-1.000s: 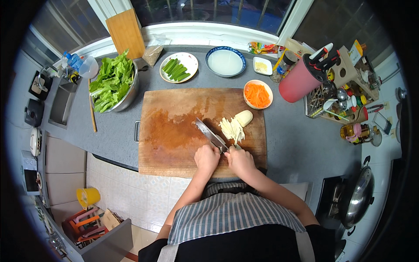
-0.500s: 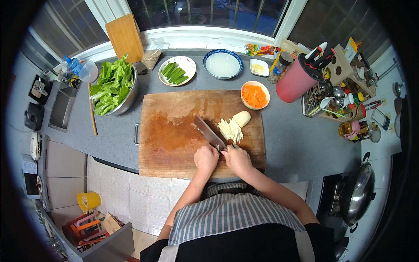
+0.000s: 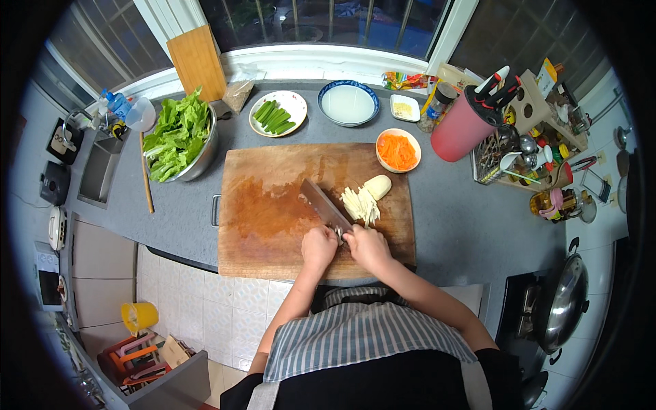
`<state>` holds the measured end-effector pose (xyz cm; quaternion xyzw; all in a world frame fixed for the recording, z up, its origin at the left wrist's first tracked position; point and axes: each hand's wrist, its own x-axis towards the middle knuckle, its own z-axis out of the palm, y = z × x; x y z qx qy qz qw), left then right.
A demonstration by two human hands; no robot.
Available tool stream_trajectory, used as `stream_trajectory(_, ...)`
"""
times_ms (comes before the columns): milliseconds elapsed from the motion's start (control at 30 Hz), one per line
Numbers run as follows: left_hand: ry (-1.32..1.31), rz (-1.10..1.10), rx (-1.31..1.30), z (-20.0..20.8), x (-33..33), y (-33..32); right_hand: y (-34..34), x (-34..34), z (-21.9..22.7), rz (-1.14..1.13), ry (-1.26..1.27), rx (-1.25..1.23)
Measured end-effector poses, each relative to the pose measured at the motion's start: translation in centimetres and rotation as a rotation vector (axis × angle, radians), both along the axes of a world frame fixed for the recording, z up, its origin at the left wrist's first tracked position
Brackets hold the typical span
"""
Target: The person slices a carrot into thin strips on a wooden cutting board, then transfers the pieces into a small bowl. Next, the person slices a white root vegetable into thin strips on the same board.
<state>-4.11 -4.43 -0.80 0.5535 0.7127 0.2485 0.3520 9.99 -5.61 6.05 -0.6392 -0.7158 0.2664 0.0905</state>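
On the wooden cutting board [image 3: 260, 253], my right hand [image 3: 367, 246] is closed around the handle end of a cleaver [image 3: 324, 206], its blade slanting up and to the left. Close by on the left, my left hand [image 3: 320, 247] is curled with its fingertips near the blade's lower end. A small pale bit shows between the two hands, too little to name. Just beyond my right hand lies a pile of cut pale yellow strips [image 3: 361, 205], with a rounded uncut piece [image 3: 377, 186] of the same vegetable touching it.
Behind the board stand a bowl of carrot shreds [image 3: 398, 152], a plate of green cut stalks [image 3: 277, 116], a blue-rimmed bowl [image 3: 348, 102] and a small white dish [image 3: 404, 108]. Leafy greens [image 3: 181, 133] fill a metal bowl at left. A red knife block [image 3: 461, 126] stands right.
Both hands and the cleaver have shifted slightly to the left. The gap between my hands shows a little more of the pale bit. The cut strips have stayed in place.
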Motion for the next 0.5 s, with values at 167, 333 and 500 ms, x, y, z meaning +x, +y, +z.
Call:
stream_trajectory(167, -0.295, 0.138, -0.082, 1.3, -1.1, -1.1, 0.2, 2.2, 1.3, -0.004, 0.064, -0.041)
stream_trajectory(333, 0.047, 0.030, 0.080, 0.6, 0.7, -1.4, -1.1, 2.1, 1.8, 0.053, -0.019, -0.077)
stream_trajectory(500, 0.166, 0.040, 0.033, 1.6, 1.2, -1.3, -1.6, 0.7, 1.8, 0.038, -0.075, -0.093)
